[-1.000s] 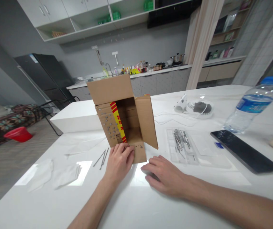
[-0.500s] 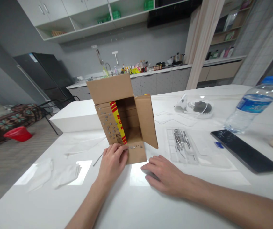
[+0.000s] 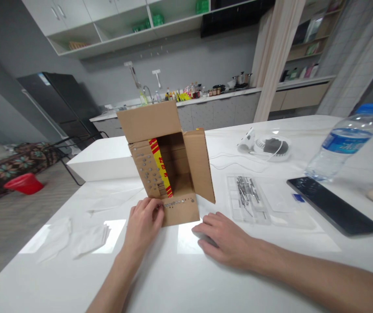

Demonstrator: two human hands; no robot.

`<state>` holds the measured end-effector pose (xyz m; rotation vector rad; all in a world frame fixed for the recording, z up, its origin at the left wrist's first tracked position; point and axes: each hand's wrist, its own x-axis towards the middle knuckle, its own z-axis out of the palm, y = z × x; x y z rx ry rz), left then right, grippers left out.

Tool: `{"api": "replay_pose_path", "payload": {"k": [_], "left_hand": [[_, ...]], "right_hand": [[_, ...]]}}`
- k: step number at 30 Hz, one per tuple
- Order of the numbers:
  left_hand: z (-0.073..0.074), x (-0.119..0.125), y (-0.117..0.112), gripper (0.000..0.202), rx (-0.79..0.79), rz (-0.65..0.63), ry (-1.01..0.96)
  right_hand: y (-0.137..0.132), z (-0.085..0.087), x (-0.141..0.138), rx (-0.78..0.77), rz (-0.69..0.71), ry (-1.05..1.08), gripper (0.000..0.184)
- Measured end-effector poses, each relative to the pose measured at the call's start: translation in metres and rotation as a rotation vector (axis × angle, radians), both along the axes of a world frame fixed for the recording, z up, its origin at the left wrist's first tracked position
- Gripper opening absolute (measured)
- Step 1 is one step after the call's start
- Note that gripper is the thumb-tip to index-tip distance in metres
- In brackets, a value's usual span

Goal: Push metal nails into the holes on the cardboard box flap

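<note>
Head view: a cardboard box lies on its side on the white table, its open mouth facing the person and its flaps spread. A row of nail heads runs along the bottom flap, and more dot the left flap.

The left hand is at the bottom flap's left corner, with its fingers curled close together and its fingertips touching the cardboard. Whether they pinch anything cannot be told. The right hand lies palm down on the table just in front and to the right of the box, fingers loosely spread and holding nothing.

Right of the box is a clear tray holding loose nails. Further right are a dark phone and a water bottle. Left of the box lie white napkins.
</note>
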<state>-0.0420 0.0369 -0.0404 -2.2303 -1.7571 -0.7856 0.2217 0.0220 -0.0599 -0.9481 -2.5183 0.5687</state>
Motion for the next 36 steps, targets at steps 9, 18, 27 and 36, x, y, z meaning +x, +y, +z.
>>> {"api": "replay_pose_path", "payload": {"k": [9,18,27,36], "left_hand": [[-0.0011,0.0014,-0.0009,0.014,-0.027,-0.023,-0.018],[-0.0049,0.0071,-0.0018,0.019,-0.040,-0.072,-0.070],[-0.0062,0.0046,-0.0003,0.020,-0.116,-0.056,-0.144],[-0.0035,0.0068,-0.0015,0.021,-0.144,0.022,-0.112]], "right_hand": [[-0.0005,-0.0002,0.0003,-0.002,0.000,-0.009,0.019],[-0.0008,0.0014,0.0003,-0.010,-0.002,-0.015,0.019],[0.0002,-0.0008,-0.0006,-0.005,0.000,-0.005,0.017],[-0.0008,-0.0016,0.0003,-0.004,0.000,-0.006,0.018]]}}
